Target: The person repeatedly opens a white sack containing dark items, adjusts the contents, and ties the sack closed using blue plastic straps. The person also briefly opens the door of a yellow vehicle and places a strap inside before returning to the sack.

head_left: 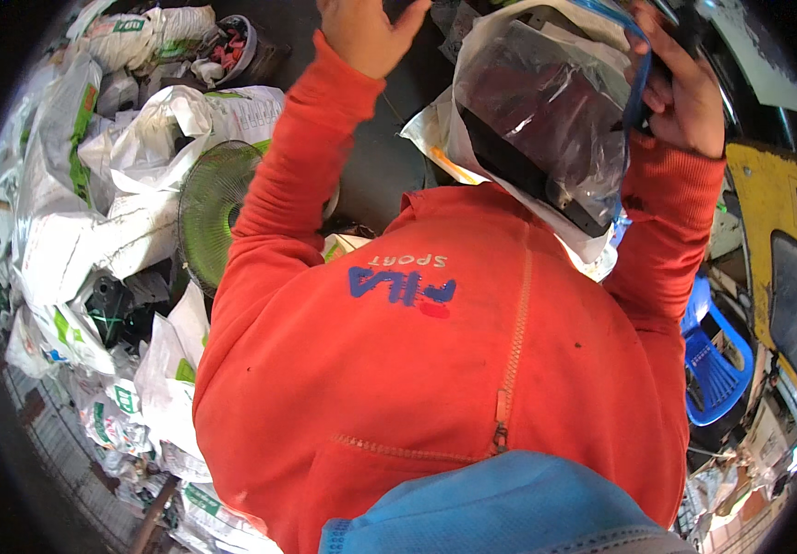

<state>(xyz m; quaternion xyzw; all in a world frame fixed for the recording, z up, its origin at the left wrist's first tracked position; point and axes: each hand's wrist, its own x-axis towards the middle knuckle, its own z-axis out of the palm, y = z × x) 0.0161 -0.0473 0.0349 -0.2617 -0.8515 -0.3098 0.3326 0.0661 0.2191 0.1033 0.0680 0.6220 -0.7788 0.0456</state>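
Note:
My right hand [680, 97] is at the upper right, its fingers curled over the rim of a white sack [495, 69], where a blue plastic band [636, 97] runs along the edge. Clear, crinkled plastic [587, 120] lies in the mouth of the sack, over dark contents that I cannot make out. At the top edge, my left hand [366, 37] is apart from the sack. Its thumb stretches outward and nothing shows in it, while its other fingers are mostly cut off by the picture's edge.
White sacks [52, 249] crowd the left side, beside a round fan guard [209, 217]. A tub with reddish pieces [237, 51] stands at the upper left. To the right are a blue plastic chair [717, 355] and a yellow machine panel [767, 203]. A dark surface [375, 152] lies between my arms.

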